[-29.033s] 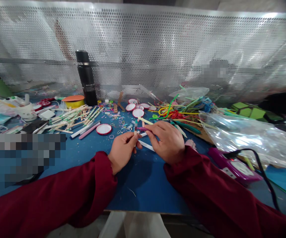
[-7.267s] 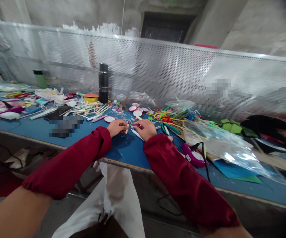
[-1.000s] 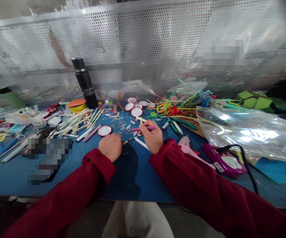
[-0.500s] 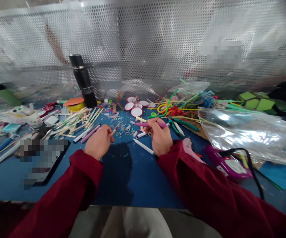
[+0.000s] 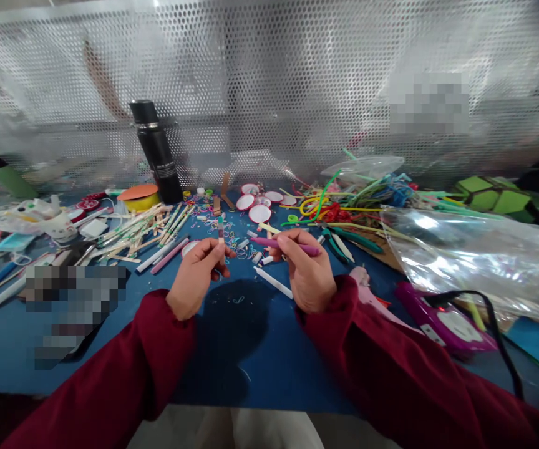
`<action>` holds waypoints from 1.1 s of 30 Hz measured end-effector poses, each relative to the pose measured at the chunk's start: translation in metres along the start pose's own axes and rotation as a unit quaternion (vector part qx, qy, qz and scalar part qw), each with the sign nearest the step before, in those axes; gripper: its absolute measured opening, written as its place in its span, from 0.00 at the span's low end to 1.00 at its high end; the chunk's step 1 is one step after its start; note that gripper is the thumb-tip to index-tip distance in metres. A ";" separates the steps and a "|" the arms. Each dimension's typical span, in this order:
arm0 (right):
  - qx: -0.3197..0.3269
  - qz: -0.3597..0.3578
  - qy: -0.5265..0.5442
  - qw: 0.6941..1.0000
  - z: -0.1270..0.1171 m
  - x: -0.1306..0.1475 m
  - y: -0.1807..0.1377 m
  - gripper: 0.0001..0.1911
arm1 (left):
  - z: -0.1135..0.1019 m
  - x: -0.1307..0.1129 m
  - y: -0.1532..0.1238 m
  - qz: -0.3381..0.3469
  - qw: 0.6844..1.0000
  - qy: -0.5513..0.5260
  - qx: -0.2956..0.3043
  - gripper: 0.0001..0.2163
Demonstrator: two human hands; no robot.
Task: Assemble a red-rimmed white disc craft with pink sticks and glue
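Between the thumb and fingers of my left hand (image 5: 193, 275) a small wooden stick (image 5: 221, 228) stands upright, with dark and coloured bands near its top. My right hand (image 5: 310, 269) grips a purple marker (image 5: 307, 249) like a pen, its tip pointing left toward the stick but apart from it. Just below the marker, a white marker (image 5: 274, 282) lies on the blue table. Small colourful loops and bits (image 5: 240, 245) are scattered between and beyond my hands. Two more pens, one of them pink (image 5: 170, 257), lie left of my left hand.
A black bottle (image 5: 160, 156) stands at the back left, behind a pile of craft sticks (image 5: 129, 234). Round white lids (image 5: 260, 214) lie at the centre back. On the right are pliers (image 5: 337, 244), a clear plastic bag (image 5: 466, 255) and a purple corded device (image 5: 447, 321).
My left hand has turned and raised the stick from a slant to upright, showing its bands. My right hand, still with the purple marker, has shifted slightly right in view.
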State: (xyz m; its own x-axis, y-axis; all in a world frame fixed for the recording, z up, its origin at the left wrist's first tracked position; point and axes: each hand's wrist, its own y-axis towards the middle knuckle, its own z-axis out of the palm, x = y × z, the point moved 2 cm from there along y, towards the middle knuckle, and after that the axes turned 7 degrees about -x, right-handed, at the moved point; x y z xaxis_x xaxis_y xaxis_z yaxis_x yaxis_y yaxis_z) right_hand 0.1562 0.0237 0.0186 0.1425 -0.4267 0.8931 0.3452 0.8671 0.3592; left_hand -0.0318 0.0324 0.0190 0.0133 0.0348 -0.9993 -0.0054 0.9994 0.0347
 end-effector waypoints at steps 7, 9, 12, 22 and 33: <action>-0.015 -0.018 0.008 1.000 0.003 0.002 -0.001 0.10 | 0.001 -0.003 -0.003 -0.014 0.987 -0.163 0.005 0.10; 0.011 -0.051 -0.010 0.999 0.004 0.005 -0.002 0.11 | 0.004 -0.002 -0.006 -0.044 0.982 -0.182 0.021 0.10; 0.045 -0.113 -0.072 0.990 0.007 0.011 -0.006 0.09 | 0.009 0.000 -0.011 -0.076 0.979 -0.183 0.045 0.10; 0.110 -0.116 -0.025 0.987 0.017 0.010 -0.011 0.19 | 0.022 0.000 -0.029 -0.111 0.970 -0.172 0.132 0.10; 0.116 -0.038 -0.061 0.991 0.015 0.009 -0.014 0.19 | -0.001 -0.005 -0.010 -0.007 0.951 -0.290 -0.106 0.08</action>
State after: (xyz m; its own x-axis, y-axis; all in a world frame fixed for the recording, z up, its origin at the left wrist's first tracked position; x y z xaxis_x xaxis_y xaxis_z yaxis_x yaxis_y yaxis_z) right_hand 0.1389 0.0119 0.0259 0.0065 -0.4706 0.8823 0.1252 0.8758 0.4662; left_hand -0.0331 0.0220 0.0233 0.5640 0.0806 -0.8219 -0.2026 0.9783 -0.0430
